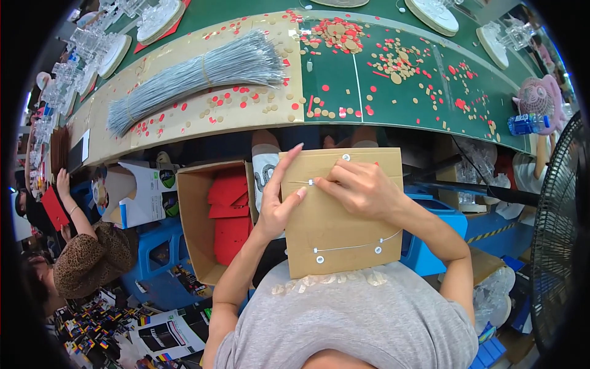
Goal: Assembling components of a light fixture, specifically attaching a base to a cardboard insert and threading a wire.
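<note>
A brown cardboard panel (344, 215) stands in front of my torso. My left hand (273, 206) grips its left edge, thumb on the front face and index finger stretched toward the top corner; the other fingers are hidden. My right hand (365, 187) lies over the upper part, fingers curled in and fingertips together beside a small white fitting (311, 182). Whatever they pinch is too small or covered. Lower on the panel, a thin wire (347, 248) runs between two small white pieces, with white round eyelets (319, 259) nearby. Another eyelet sits at the top edge.
A bundle of thin silver wires (200, 77) lies on the table among scattered red and brown discs (338, 34). Left of me stands an open carton (200, 237) with red pieces. A black fan (559, 234) is at right; a co-worker (92, 258) sits at left.
</note>
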A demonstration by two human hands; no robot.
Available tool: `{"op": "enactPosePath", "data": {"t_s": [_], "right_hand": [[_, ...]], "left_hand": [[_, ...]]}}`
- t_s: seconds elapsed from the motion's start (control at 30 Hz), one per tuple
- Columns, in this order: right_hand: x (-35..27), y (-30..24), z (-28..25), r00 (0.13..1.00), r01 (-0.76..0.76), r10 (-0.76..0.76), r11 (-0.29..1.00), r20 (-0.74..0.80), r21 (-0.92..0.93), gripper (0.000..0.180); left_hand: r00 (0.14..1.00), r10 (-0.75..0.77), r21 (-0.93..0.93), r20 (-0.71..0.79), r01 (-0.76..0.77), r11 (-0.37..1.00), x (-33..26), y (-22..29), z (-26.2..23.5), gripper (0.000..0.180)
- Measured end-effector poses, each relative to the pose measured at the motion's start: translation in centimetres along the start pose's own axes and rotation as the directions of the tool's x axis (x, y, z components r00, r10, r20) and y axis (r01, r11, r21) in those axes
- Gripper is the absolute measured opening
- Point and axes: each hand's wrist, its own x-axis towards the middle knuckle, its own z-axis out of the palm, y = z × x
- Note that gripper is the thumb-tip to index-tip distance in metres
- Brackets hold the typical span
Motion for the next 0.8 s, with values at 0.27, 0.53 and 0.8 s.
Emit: {"op": "enactPosePath", "data": {"t_s": [0.27, 0.53, 0.8], "right_hand": [[-0.3, -0.4, 0.2, 1.000, -0.010, 0.011, 0.995, 0.008, -0.094, 0.038], [-6.7, -4.5, -3.5, 0.691, -0.699, 0.651, 0.712, -0.315, -0.061, 0.051], [-10.1, -10.4, -0.6, 0.175, -0.857, 0.903, 0.336, -0.392, 0.391, 0.036]], "left_hand": [[0.988, -0.093, 0.143, 0.125, 0.074, 0.987, 0.5, 0.7, 0.2, 0.053], [0.857, 0.497, 0.821, 0.134, -0.378, 0.429, 0.8, 1.6, 0.0, 0.024], [0.782, 0.580, 0.727, 0.229, -0.534, 0.432, 1.1, 1.5, 0.6, 0.009]]}}
